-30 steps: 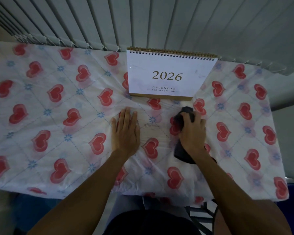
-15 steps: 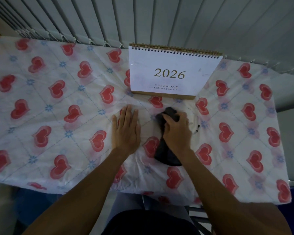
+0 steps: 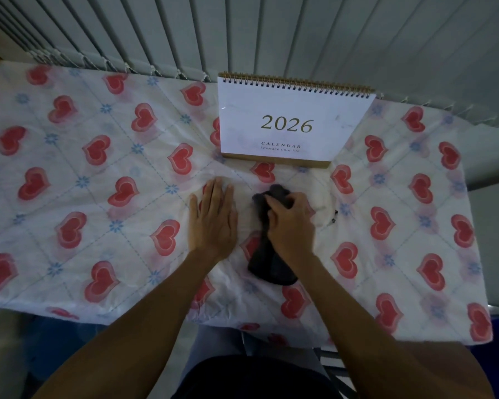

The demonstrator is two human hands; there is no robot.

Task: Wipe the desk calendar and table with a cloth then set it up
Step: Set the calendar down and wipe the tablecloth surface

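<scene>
the right hand point(image 3: 290, 223) is squeezed around a dark cloth point(image 3: 267, 260) on the table point(image 3: 69, 174), hiding its middle. the left hand point(image 3: 213, 220) lies flat beside it, fingers together. the calendar point(image 3: 288, 122) stands upright behind them.

one white spiral-bound desk calendar point(image 3: 293, 122) printed "2026"; one dark grey crumpled cloth point(image 3: 268, 260); one table under a white cover with red hearts point(image 3: 98, 197); two bare hands, left hand point(image 3: 213, 220) and right hand point(image 3: 291, 223); one set of grey vertical blinds point(image 3: 242, 30).
</scene>
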